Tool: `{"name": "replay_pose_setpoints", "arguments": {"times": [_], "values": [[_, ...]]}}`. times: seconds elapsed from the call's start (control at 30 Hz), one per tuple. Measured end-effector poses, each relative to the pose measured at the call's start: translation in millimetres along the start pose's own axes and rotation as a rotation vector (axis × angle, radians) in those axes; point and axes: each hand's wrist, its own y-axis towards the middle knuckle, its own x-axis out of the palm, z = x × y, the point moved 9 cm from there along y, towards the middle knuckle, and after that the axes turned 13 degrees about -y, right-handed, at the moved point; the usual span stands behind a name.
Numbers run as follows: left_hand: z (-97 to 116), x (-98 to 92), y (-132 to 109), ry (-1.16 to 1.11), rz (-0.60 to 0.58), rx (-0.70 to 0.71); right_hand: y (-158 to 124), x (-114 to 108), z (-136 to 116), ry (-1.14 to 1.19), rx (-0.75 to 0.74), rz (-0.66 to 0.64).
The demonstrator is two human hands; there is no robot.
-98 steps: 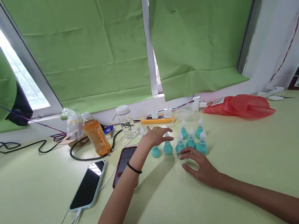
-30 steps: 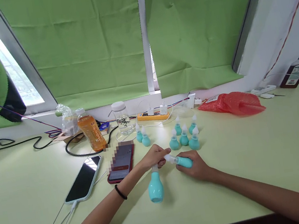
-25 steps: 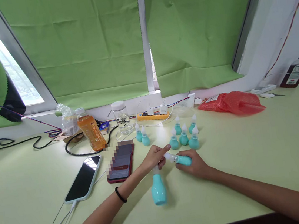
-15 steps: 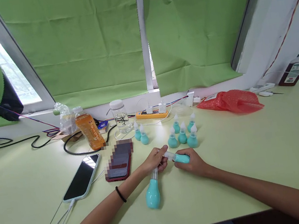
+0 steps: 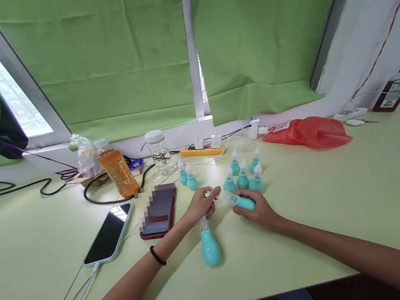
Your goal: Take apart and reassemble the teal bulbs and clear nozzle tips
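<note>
My left hand (image 5: 200,205) is closed on the clear tip of a teal bulb aspirator (image 5: 209,247), whose bulb hangs down toward me. Just to its right, my right hand (image 5: 258,211) grips a second teal aspirator (image 5: 241,202) lying sideways with its clear tip pointing left at my left hand. Behind my hands stand several more teal aspirators (image 5: 243,176) in a cluster. Two others (image 5: 187,178) stand apart further left.
A red phone (image 5: 158,211) and a light blue phone (image 5: 109,233) on a cable lie left of my hands. Behind are an orange drink bottle (image 5: 116,172), a clear jar (image 5: 157,151), a yellow power strip (image 5: 202,149), black cables and a red bag (image 5: 308,133).
Since the earliest frame, both hands picked up one aspirator each and drew them toward me. In the last second the hands lifted slightly and the left bulb swung a little.
</note>
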Motion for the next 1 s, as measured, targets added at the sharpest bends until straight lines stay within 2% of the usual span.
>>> {"name": "replay_pose_setpoints", "arguments": {"times": [0.17,0.23,0.43,0.73,0.93,1.0], "values": [[8.9,-13.6,-1.4,0.672,0.111,0.127,-0.8,0.0,0.9,0.067,0.008,0.014],[5.0,-17.0,-1.2,0.787,0.128,0.105,-0.1,1.1,1.7,0.064,0.003,0.012],[-0.4,-19.7,-2.6,0.849,0.185,0.080,1.2,10.2,1.7,0.140,0.010,-0.072],[8.8,-30.3,-17.5,0.695,0.311,0.235,-3.1,26.1,-0.6,0.229,0.080,-0.252],[22.7,-16.5,-24.4,0.593,0.219,0.386,-5.6,28.9,-2.9,0.199,0.080,-0.299],[24.0,-15.0,-25.5,0.599,0.228,0.414,-7.7,30.4,-4.9,0.165,0.071,-0.312]]}}
